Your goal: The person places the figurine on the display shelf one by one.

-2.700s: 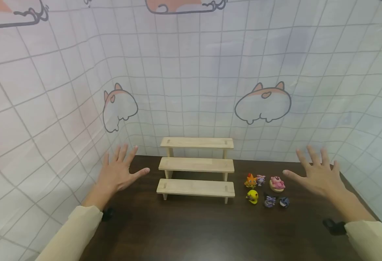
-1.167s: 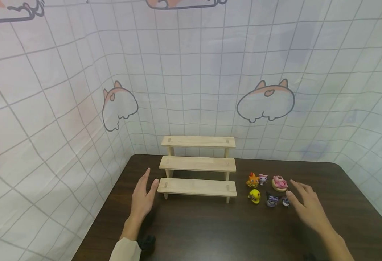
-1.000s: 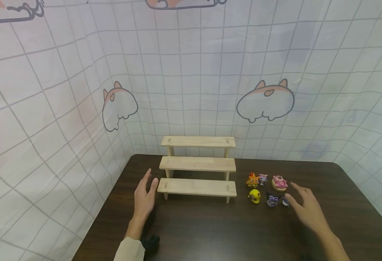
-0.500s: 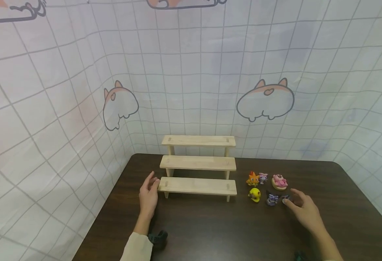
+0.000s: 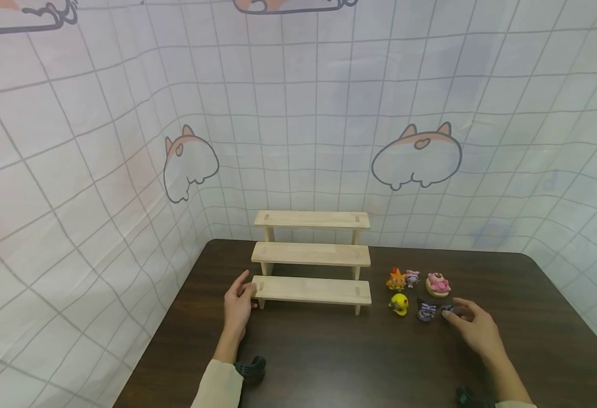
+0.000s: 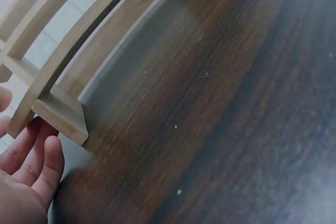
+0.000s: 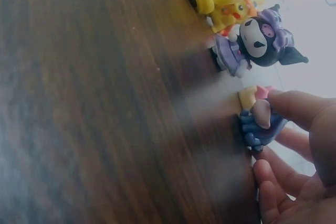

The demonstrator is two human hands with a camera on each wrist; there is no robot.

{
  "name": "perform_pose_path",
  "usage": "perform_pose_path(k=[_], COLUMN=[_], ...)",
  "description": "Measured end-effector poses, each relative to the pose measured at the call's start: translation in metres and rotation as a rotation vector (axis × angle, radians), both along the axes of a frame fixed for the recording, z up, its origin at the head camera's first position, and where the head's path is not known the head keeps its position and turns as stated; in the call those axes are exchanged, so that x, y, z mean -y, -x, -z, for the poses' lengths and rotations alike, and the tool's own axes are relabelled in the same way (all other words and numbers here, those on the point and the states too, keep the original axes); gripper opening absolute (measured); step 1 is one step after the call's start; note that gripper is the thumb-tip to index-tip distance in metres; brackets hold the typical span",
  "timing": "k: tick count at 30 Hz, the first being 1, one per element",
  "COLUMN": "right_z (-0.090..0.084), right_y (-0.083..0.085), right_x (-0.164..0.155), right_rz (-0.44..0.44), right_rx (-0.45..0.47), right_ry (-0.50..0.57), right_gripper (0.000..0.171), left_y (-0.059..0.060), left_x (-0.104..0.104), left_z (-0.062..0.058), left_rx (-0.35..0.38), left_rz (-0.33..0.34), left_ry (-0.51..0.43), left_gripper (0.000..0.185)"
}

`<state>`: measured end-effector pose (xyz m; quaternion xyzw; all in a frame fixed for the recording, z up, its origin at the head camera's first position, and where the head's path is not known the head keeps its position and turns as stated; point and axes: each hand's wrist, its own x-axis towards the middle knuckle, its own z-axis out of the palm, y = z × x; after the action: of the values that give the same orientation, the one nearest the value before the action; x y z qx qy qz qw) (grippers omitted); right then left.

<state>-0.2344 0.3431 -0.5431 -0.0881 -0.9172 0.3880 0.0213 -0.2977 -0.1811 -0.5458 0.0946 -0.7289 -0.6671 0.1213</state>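
Note:
A three-tier wooden display stand point(image 5: 310, 254) stands at the back of the dark table. My left hand point(image 5: 238, 310) grips the left end of its lowest shelf point(image 5: 312, 289), thumb above and fingers curled beneath beside the leg point(image 6: 62, 119). My right hand point(image 5: 478, 334) pinches a small blue figurine point(image 7: 264, 125) between thumb and fingers, low at the tabletop. Just left of that sits a black-and-purple figurine point(image 7: 257, 43) with a purple bow. Behind them are a pink figurine point(image 5: 437, 285) on a tan base, a yellow one point(image 5: 399, 304), an orange one point(image 5: 396, 279) and a small pale-purple one point(image 5: 412, 278).
The dark wooden table point(image 5: 339, 362) has rounded back corners. A white grid-patterned cloth point(image 5: 298, 130) with corgi drawings hangs behind it and along both sides. Dark straps with devices point(image 5: 251, 368) sit on both wrists.
Both hands, spread wide at first, have come inward and down. The left has taken hold of the lowest shelf's end; the right has closed its fingers on the blue figurine. The other figurines stay put.

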Motion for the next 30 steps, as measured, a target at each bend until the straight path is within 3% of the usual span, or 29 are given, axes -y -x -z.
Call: perform_pose_path(k=[14,23,30], right_z=[0.003,0.001,0.0], right_y=[0.002,0.0,-0.001], right_x=[0.002,-0.001,-0.004], right_rz=[0.032,0.003,0.003], right_rx=[-0.022,0.011,-0.032], right_ry=[0.026,0.036,0.042], right_gripper=[0.066,0.069,0.065], left_y=[0.006,0.006,0.006], left_x=[0.009,0.011,0.011], left_z=[0.01,0.014,0.015], left_rx=[0.04,0.045,0.038], left_rz=[0.017,-0.004,0.018], left_ry=[-0.15,-0.14,-0.148], left_gripper=[0.039,0.032,0.031])
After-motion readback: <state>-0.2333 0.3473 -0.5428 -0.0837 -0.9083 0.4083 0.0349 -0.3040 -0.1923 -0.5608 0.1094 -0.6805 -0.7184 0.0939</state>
